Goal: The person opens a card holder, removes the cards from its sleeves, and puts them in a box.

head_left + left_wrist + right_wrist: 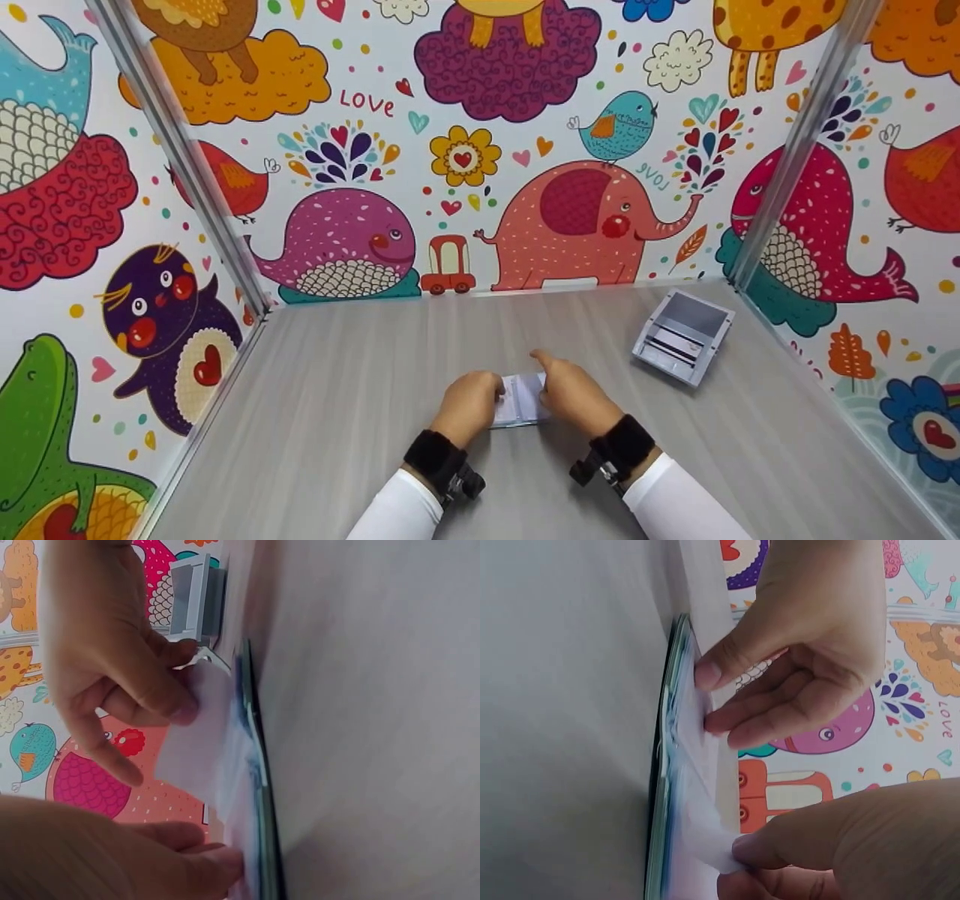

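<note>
A small booklet with clear, sleeve-like pages [516,402] lies spread on the table between both hands. The left hand [471,405] has curled fingers and holds the left page, thumb and fingertips meeting at its surface. On the other side, the right hand [577,394] pinches a translucent page [199,739] between thumb and finger, and that page is lifted from the stack. Its index finger points away from the page in the head view. Dark cover edges [657,787] show beneath the pages in the right wrist view.
A grey open box [684,337] with dark strips inside stands at the table's back right. Walls with printed cartoon animals [577,225] enclose the grey table [360,375] at the back and sides. Metal posts [187,157] mark the corners.
</note>
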Tool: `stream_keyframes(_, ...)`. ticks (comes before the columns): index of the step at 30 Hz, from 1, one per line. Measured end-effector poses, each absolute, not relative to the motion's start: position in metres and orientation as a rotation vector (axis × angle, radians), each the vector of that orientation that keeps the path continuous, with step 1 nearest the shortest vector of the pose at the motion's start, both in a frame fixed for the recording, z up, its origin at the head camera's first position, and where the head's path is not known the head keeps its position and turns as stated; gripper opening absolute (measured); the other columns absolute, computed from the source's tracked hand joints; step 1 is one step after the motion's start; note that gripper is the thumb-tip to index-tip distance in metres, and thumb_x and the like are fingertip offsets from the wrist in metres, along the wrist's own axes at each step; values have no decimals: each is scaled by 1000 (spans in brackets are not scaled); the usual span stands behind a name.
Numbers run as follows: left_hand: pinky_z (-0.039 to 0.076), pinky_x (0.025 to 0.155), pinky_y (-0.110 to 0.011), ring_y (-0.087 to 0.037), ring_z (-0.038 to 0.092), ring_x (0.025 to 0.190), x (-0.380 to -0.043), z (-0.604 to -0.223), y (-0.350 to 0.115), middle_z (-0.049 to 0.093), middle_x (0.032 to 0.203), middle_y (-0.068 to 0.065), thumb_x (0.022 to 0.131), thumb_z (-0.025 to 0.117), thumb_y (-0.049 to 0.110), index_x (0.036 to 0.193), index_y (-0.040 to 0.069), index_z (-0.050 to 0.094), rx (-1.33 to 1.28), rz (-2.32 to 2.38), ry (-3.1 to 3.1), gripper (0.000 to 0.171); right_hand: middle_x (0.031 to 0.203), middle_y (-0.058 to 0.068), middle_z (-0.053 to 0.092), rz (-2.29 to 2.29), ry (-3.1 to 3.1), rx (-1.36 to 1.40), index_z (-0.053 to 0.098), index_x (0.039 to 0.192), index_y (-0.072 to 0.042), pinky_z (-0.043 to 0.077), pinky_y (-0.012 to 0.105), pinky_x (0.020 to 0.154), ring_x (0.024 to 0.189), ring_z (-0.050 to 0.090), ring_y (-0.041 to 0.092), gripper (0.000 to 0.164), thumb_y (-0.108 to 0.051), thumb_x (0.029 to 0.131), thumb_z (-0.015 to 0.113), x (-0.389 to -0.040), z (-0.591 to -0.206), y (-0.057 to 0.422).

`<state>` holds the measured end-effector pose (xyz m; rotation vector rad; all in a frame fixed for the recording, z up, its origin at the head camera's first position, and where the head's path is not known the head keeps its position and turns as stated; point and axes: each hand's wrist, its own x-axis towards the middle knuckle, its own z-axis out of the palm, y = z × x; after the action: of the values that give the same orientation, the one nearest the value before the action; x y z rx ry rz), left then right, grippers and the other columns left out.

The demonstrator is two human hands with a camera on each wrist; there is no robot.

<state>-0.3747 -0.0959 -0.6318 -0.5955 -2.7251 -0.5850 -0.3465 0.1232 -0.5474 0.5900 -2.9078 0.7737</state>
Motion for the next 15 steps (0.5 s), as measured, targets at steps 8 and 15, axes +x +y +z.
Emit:
stream_keyframes(8, 60, 72, -47, -29, 76, 79, -333, -571, -89, 83, 89, -9, 84, 79, -5, 92, 8, 85, -562, -629, -2788, 16, 121, 28, 81, 806, -2960, 488, 62, 150, 2, 63, 54, 93, 95, 71, 30, 71, 13, 80, 73, -352, -553, 130)
stream_keyframes(15, 61, 75, -44, -27, 74, 80, -341, -584, -90, 83, 92, -9, 86, 77, -4, 95, 8, 86, -582, -642, -2780, 17, 101, 14, 78, 814, -2982, 411, 73, 126, 0, 60, 47, 83, 86, 65, 24, 45, 4, 82, 80, -354, -553, 131)
